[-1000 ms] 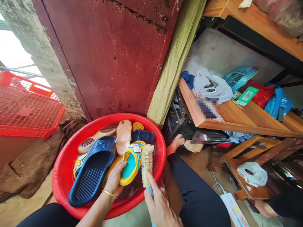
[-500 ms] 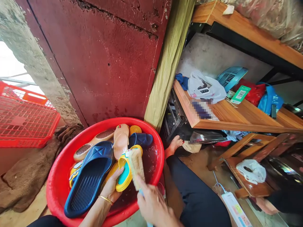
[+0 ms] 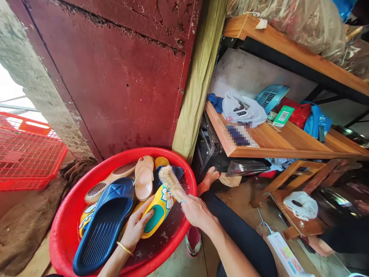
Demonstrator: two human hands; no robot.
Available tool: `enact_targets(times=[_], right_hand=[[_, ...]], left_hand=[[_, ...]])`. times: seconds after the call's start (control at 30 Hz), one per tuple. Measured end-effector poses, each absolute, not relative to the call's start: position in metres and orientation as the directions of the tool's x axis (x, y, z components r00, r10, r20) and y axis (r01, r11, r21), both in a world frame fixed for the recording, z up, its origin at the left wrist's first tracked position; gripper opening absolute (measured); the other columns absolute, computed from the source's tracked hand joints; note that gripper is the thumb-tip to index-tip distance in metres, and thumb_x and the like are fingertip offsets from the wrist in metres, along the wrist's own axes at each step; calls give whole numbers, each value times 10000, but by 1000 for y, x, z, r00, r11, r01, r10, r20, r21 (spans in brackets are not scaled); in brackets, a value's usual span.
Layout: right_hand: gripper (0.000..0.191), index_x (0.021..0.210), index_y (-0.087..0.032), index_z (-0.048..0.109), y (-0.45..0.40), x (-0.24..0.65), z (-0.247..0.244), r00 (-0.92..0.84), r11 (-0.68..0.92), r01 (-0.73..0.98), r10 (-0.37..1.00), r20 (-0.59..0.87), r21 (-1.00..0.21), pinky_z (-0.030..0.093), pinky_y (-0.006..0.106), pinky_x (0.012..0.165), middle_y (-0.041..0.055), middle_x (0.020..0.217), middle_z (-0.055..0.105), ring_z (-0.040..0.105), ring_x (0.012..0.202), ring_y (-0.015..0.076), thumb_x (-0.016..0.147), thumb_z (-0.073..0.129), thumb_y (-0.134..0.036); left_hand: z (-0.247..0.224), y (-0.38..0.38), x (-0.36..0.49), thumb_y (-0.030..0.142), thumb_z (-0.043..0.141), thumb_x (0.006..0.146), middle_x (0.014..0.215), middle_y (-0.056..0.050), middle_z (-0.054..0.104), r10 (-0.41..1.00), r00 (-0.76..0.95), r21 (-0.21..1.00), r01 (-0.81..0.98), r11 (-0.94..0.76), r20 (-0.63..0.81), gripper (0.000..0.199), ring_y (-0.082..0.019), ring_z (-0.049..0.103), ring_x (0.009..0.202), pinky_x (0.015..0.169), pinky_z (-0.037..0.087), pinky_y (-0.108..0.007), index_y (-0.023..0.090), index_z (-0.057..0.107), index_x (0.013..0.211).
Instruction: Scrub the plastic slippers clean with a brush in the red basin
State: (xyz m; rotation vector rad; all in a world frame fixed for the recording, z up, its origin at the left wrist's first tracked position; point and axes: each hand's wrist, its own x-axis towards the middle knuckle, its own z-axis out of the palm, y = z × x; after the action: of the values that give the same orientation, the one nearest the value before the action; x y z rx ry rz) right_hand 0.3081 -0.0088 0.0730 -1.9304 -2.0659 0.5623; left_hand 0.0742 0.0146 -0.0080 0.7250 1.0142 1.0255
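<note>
My left hand (image 3: 137,227) grips the heel end of a small yellow slipper (image 3: 155,215) with a green insole and a cartoon strap, tilted over the tub. My right hand (image 3: 197,211) is closed round a scrubbing brush (image 3: 172,182), whose pale bristles lie by the slipper's strap; its handle is mostly hidden in my hand. Below is a red tub (image 3: 65,231) holding dark water. In it lie a large navy slipper (image 3: 103,223), a beige slipper (image 3: 143,179) right side up, another beige one (image 3: 96,191) sole up, and several yellow and blue ones.
At the left are a red plastic crate (image 3: 29,157) and a brown cloth (image 3: 25,215). A maroon door (image 3: 123,77) stands behind the tub. On the right are a wooden shelf (image 3: 276,140), a power strip (image 3: 286,252), a small wooden chair (image 3: 309,225) and another person's arm (image 3: 319,246).
The brush has moved up and its bristles now point up-left. The yellow slipper has turned, so its cartoon strap shows. My right forearm has come into view, and the camera view has shifted slightly.
</note>
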Motion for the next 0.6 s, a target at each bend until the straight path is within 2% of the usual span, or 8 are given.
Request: enact_targets(times=[0.07,0.17,0.23,0.33,0.4,0.47,0.53,0.6], right_hand=[[611,1545,-333,392,-15,309,68,-92,35,905,989,-113,-424,509,341,938,68,1254,707,693,1032,229,946,428,-213],[598,1538,-290,417,-30,310,65,-103,-2,873,977,-188,-487,520,328,914,85,1187,735,708,997,230,947,416,-198],[574,1526,-292,438,-45,307,67,-128,-4,838,971,-203,-546,514,321,940,77,1237,720,699,1044,230,958,399,-214],[606,1559,-333,360,-76,289,65,-97,-35,827,974,-203,-562,513,336,962,59,1302,690,674,1119,248,963,392,-226],[649,1560,-393,333,-97,268,58,-75,-67,857,965,-251,-511,532,357,930,53,1272,702,686,1096,276,943,423,-212],[669,1528,-444,375,-113,247,49,-67,-88,909,934,-351,-408,558,387,858,69,1184,729,720,992,308,914,453,-193],[696,1517,-442,397,-116,232,43,-22,-105,949,917,-397,-296,564,412,811,100,1101,736,728,943,329,890,445,-146],[734,1546,-379,362,-105,226,44,-38,-64,962,931,-363,-264,555,431,827,124,1068,729,715,984,338,871,424,-97]], left_hand=[[-9,16,72,419,908,565,1250,-83,738,949,109,889,-330,316,-297,699,-346,650,1192,935,575,-358,223,728,1211],[-10,17,70,421,898,580,1189,-66,762,952,-10,898,-336,284,-304,680,-325,642,1207,969,554,-336,224,725,1207],[-8,19,70,401,866,644,1171,-56,765,938,-51,877,-377,299,-342,657,-298,682,1138,920,575,-324,240,688,1255],[-3,22,74,374,760,785,1158,-65,761,906,-18,793,-490,361,-423,568,-268,736,1003,804,610,-324,271,615,1325],[-2,24,76,366,705,837,1170,-81,753,898,-5,749,-554,365,-441,480,-262,737,1000,779,613,-308,268,621,1300],[-2,23,78,370,704,838,1196,-85,744,909,-10,738,-588,332,-417,463,-262,726,1039,786,611,-291,266,629,1283],[-6,20,81,380,750,796,1217,-76,738,924,4,737,-602,307,-382,571,-268,720,1057,812,609,-304,278,597,1336],[-11,15,85,391,807,727,1217,-65,740,930,32,727,-614,307,-366,741,-281,724,1044,835,608,-345,283,538,1410]])
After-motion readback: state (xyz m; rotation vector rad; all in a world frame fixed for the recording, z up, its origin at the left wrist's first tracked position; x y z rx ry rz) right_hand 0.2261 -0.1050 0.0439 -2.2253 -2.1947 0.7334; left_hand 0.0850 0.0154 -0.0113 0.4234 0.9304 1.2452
